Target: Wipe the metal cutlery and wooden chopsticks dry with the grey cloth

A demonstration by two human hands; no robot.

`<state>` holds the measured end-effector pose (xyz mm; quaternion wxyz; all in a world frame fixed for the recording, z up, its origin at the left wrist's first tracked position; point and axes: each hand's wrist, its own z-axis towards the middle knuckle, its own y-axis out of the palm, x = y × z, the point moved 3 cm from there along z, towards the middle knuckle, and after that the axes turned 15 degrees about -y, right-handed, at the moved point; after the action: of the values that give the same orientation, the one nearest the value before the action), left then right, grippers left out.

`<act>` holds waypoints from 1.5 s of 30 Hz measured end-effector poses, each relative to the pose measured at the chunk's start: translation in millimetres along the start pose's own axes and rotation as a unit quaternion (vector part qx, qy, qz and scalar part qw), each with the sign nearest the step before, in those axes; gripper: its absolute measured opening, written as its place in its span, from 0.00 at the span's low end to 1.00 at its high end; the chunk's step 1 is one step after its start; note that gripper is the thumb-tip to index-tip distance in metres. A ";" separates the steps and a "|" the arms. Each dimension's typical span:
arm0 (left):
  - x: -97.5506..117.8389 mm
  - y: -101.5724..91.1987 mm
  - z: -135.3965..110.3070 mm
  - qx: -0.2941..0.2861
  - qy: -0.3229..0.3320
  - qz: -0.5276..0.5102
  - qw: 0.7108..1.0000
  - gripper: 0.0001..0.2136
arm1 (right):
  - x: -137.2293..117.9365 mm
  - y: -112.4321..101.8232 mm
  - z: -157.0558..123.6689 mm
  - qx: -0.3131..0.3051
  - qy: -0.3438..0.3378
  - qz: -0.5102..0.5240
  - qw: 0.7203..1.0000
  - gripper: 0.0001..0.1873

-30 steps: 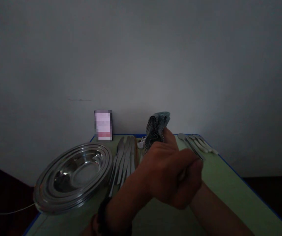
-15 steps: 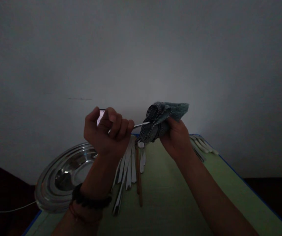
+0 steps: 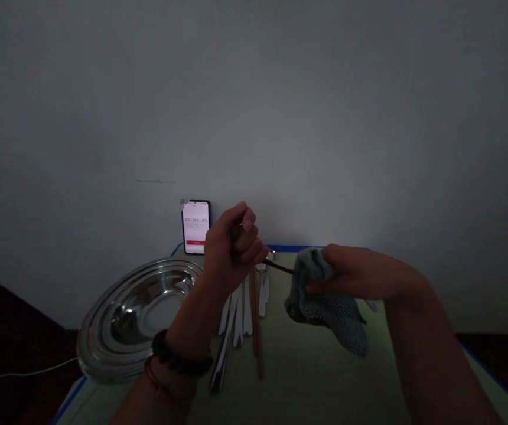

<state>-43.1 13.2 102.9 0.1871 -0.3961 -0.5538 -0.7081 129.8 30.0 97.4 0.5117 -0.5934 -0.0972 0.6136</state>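
Note:
My left hand [image 3: 231,248] is closed in a fist round the handle of a thin metal utensil [image 3: 279,268]. The utensil's other end runs into a blue-grey cloth [image 3: 329,304] that my right hand [image 3: 360,273] grips from above, fingers pinched round the cloth. Both hands hover above the green table [image 3: 307,378], with the cloth hanging down to the right. What kind of utensil it is stays hidden by the cloth.
A stack of shiny metal plates [image 3: 134,313] sits at the table's left edge. Several pieces of cutlery and wooden chopsticks [image 3: 247,313] lie in a row beside it. A lit phone [image 3: 196,226] leans on the wall. A white cable [image 3: 19,375] trails off left.
Both hands dropped lower and shifted right. My right hand turned palm-down, so the cloth now hangs below it instead of standing above. The phone is uncovered again.

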 end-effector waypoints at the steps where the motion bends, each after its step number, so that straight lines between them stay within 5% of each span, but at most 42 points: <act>1: 0.6 1.1 -1.0 0.000 -0.001 0.011 1.000 0.21 | -1.6 3.0 2.4 -0.003 -0.008 -0.007 1.000 0.06; 6: 9.8 5.6 -10.8 0.001 0.016 0.068 0.998 0.21 | -5.3 10.3 11.5 0.009 -0.039 0.055 0.998 0.05; 11: 24.9 3.6 -23.8 -0.001 0.058 0.057 0.997 0.24 | 2.0 1.0 17.2 0.209 -0.015 0.136 0.968 0.10; 17: 31.0 -2.1 -23.9 0.030 0.053 0.025 0.998 0.25 | 2.5 14.6 31.9 0.473 0.013 0.200 0.858 0.15; 22: 18.4 3.8 -14.4 0.075 0.136 -0.020 0.988 0.23 | -4.3 24.4 36.1 0.588 0.025 0.329 0.738 0.16; 26: 4.6 9.7 -8.0 0.079 0.144 -0.020 0.986 0.23 | -2.6 22.4 34.3 0.642 0.018 0.342 0.686 0.17; 45: 16.7 -0.3 -5.8 0.133 0.135 0.023 0.982 0.22 | 19.6 31.2 50.9 0.573 0.028 0.391 0.719 0.18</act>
<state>-55.7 10.8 115.1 0.3277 -0.2809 -0.6033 -0.6706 76.2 55.1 76.5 0.4710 -0.1886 0.5282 0.6809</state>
